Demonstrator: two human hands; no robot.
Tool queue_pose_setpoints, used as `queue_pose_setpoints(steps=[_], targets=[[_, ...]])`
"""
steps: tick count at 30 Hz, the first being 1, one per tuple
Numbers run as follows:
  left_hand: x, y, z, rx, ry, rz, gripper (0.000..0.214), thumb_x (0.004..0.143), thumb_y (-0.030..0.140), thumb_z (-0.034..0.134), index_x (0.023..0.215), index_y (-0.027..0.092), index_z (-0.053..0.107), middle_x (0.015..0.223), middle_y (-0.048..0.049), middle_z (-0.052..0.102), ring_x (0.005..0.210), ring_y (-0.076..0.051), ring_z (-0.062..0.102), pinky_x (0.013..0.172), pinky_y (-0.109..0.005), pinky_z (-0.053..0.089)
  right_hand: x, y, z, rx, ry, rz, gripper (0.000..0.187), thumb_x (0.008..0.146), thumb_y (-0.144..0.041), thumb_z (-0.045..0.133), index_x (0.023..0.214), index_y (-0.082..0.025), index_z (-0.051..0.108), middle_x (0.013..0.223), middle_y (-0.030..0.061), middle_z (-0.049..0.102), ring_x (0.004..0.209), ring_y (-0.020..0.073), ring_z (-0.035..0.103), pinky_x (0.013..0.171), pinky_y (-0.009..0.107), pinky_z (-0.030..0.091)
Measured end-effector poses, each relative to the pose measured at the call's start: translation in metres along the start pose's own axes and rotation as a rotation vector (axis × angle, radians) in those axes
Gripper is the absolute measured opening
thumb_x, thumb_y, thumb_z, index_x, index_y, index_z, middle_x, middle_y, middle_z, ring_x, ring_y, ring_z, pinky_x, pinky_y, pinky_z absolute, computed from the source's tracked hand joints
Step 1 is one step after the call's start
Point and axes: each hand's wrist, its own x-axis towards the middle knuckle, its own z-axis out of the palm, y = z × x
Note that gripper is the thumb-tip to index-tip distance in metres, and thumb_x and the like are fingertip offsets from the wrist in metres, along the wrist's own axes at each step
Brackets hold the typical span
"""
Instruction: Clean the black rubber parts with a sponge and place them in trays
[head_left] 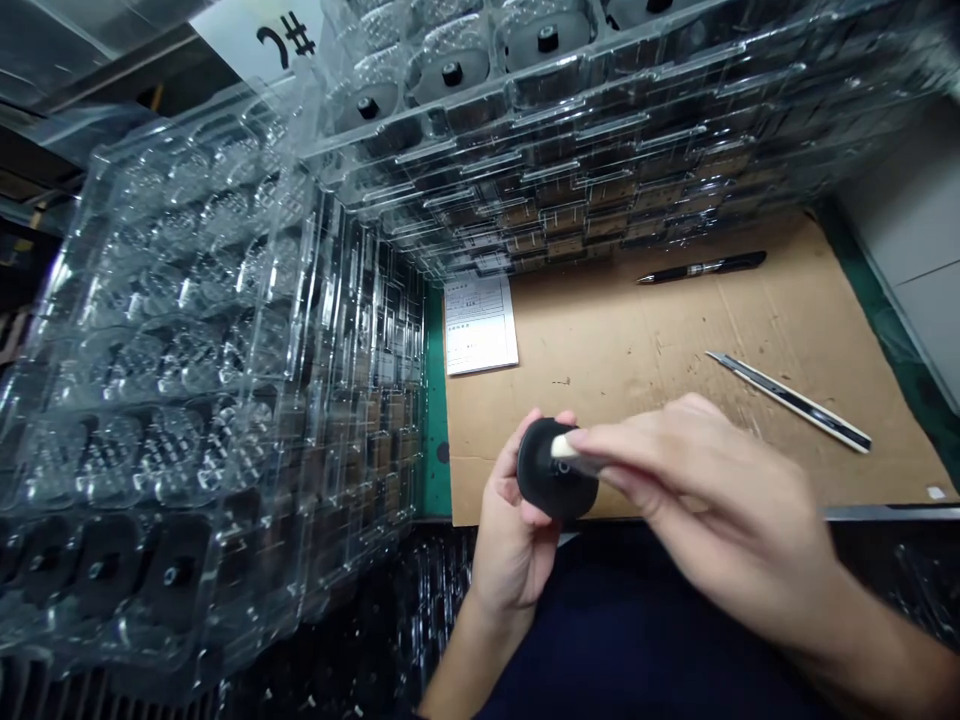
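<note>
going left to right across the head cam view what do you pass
stacked clear plastic trays → printed paper sheet → left hand holding a black round part → black pen → craft knife

On my right, a pale grey panelled wall (907,235) rises beyond the green mat (885,310) on my table (885,512). Far left, dark shelf-like framing (37,200) sits in shadow, while bright overhead light glares from above.
</note>
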Motion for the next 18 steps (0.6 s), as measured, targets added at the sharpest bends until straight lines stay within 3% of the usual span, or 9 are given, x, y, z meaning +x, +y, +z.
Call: queue_pose_setpoints(steps=[3,7,10,13,15,18], targets=[[0.001,-0.001,0.000,-0.030,-0.009,-0.011,0.048,0.070,0.025,0.073,0.116,0.028,0.059,0.122,-0.0023,0.059,0.112,-0.014,0.054,0.091,-0.019,0.045,0.001,0.006,0.005,0.119,0.036,0.060,0.026,0.086,-0.012,0.050,0.109,-0.021,0.060,0.098,0.0012,0.064,0.088,0.0119,0.057,0.076,0.027,0.041],[0.000,0.003,-0.005,-0.120,-0.009,-0.049,0.051,0.068,0.034,0.073,0.116,0.030,0.058,0.124,-0.0017,0.057,0.111,-0.020,0.056,0.090,-0.026,0.048,-0.018,0.038,0.011,0.269,0.001,0.405,0.018,0.087,-0.027,0.053,0.102,-0.026,0.064,0.101,-0.0012,0.064,0.090,0.0120,0.059,0.073,0.022,0.045],[-0.001,0.006,-0.007,-0.140,-0.028,-0.091,0.054,0.065,0.037,0.073,0.117,0.031,0.058,0.126,-0.0021,0.056,0.112,-0.027,0.055,0.095,-0.033,0.046,-0.043,0.071,0.023,0.150,0.022,0.517,0.022,0.087,-0.033,0.052,0.103,-0.025,0.065,0.096,0.0012,0.065,0.083,0.0143,0.060,0.070,0.025,0.045],[0.001,0.007,-0.005,-0.144,-0.031,-0.092,0.055,0.065,0.038,0.072,0.118,0.030,0.058,0.128,-0.0029,0.055,0.114,-0.029,0.053,0.096,-0.034,0.046,-0.055,0.091,0.030,0.086,-0.077,0.545,0.025,0.087,-0.034,0.050,0.104,-0.024,0.066,0.091,0.0026,0.066,0.078,0.0154,0.060,0.068,0.028,0.045],[0.002,0.006,-0.004,-0.147,-0.042,-0.101,0.055,0.066,0.038,0.072,0.118,0.030,0.058,0.128,-0.0031,0.055,0.115,-0.030,0.052,0.095,-0.035,0.046,-0.049,0.085,0.025,0.093,-0.028,0.550,0.025,0.087,-0.034,0.050,0.106,-0.024,0.065,0.098,0.0023,0.065,0.082,0.0154,0.060,0.069,0.027,0.046],[0.001,0.003,-0.001,-0.134,-0.039,-0.111,0.053,0.069,0.036,0.070,0.119,0.029,0.057,0.128,-0.0033,0.054,0.115,-0.029,0.052,0.094,-0.034,0.046,-0.026,0.050,0.009,0.061,0.181,0.444,0.028,0.088,-0.028,0.051,0.114,-0.026,0.060,0.109,0.0013,0.061,0.089,0.0140,0.058,0.070,0.025,0.045]])
